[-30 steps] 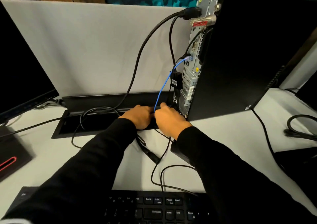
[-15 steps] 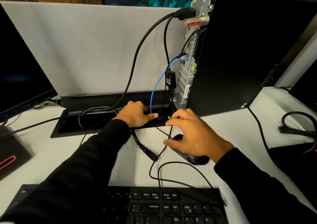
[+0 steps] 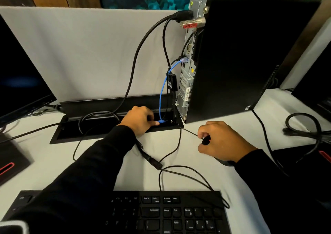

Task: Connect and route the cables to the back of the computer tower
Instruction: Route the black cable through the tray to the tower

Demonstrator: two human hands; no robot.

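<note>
Single head-worn wide-angle view, looking forward and down, sitting close over the table [image 3: 59, 163], facing the rear of the computer tower [image 3: 241, 58]; edges bowing.

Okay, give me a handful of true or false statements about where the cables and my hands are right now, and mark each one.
1. The blue network cable is plugged into the back of the computer tower. True.
2. The left hand rests on the keyboard. False: it is at the desk cable tray, by the blue cable's lower end.
3. The right hand holds the mouse with its thin black cable. True.
4. The thick black power cable lies unplugged on the desk. False: it is plugged in near the tower's top.
</note>
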